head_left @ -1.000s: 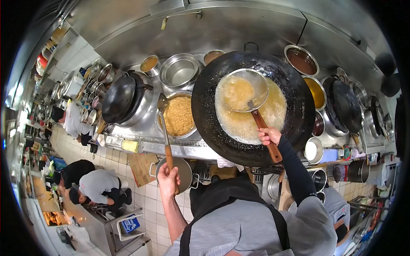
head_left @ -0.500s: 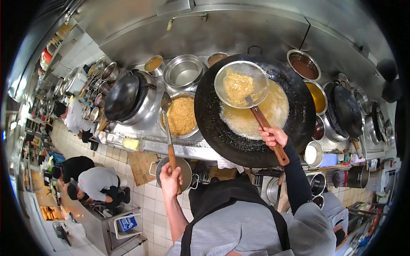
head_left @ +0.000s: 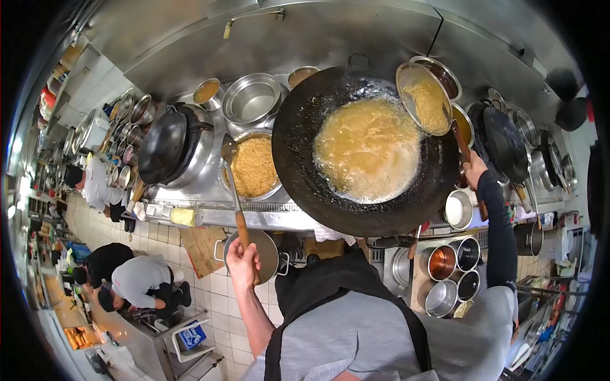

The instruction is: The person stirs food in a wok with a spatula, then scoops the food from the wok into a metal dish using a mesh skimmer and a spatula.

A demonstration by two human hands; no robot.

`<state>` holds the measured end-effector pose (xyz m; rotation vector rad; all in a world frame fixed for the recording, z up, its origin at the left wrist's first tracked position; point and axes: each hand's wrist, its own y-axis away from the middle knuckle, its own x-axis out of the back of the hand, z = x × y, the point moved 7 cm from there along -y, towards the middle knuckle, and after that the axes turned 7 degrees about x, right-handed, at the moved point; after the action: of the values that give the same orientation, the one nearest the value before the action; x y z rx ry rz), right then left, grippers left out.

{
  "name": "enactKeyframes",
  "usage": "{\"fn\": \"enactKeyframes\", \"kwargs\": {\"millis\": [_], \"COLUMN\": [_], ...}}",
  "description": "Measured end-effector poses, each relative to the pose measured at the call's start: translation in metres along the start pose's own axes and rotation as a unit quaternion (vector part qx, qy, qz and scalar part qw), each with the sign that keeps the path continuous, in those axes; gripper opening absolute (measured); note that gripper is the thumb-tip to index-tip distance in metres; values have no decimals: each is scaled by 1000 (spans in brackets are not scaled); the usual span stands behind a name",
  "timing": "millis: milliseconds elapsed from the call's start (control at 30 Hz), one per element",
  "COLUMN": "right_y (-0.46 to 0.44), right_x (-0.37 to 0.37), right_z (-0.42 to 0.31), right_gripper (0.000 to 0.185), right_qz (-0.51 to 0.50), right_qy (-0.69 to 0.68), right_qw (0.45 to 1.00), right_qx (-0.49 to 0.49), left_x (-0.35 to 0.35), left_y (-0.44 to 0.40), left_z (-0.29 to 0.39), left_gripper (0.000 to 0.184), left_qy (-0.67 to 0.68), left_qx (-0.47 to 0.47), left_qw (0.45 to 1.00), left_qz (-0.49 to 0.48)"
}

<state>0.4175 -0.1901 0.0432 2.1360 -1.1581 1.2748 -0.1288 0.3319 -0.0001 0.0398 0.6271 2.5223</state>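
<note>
My left hand (head_left: pixel 243 261) is wrapped round the wooden handle of a long metal ladle (head_left: pixel 233 187). The ladle's head rests by the left rim of a bowl (head_left: pixel 279 189) full of golden crumb-like food (head_left: pixel 254 166). In my right hand (head_left: pixel 474 169) is the wooden handle of a round mesh strainer (head_left: pixel 403 105), tilted over the right edge of a large black wok (head_left: pixel 295 162). Golden food (head_left: pixel 428 106) lies in the mesh. Pale, foaming yellow liquid (head_left: pixel 368 149) fills the middle of the wok.
Steel bowls (head_left: pixel 251 101) and a pot of orange liquid (head_left: pixel 207 94) stand behind the crumb bowl. A black wok (head_left: pixel 162 146) sits at left, another (head_left: pixel 506 149) at right. Below are a pot (head_left: pixel 267 251) and several pans (head_left: pixel 441 297). Other people (head_left: pixel 141 279) bend at a counter on the left.
The strainer has swung right, from above the middle of the wok to its right edge, and now tilts. My right arm reaches farther out. My left hand still grips the ladle.
</note>
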Motion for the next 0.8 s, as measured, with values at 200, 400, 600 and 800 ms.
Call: {"fn": "enactKeyframes", "kwargs": {"millis": [200,400,600,800], "right_y": [57,99,110,101], "right_x": [-7,-57,-118,-173], "right_z": [-29,-91,-133,-168], "right_gripper": [14,18,16,13], "right_qz": [-226,-380,-421,-428], "right_qy": [-215,-436,-543,-643], "right_qw": [908,724,637,552], "right_qx": [-279,-376,-349,-314], "left_x": [-6,-7,1,3], "left_y": [-7,0,1,11], "left_z": [9,14,11,12], "left_gripper": [32,35,39,38], "left_qy": [-26,-9,-9,-2], "left_qx": [8,5,6,-3], "left_qw": [1000,1000,1000,1000], "left_qz": [-12,-14,0,12]}}
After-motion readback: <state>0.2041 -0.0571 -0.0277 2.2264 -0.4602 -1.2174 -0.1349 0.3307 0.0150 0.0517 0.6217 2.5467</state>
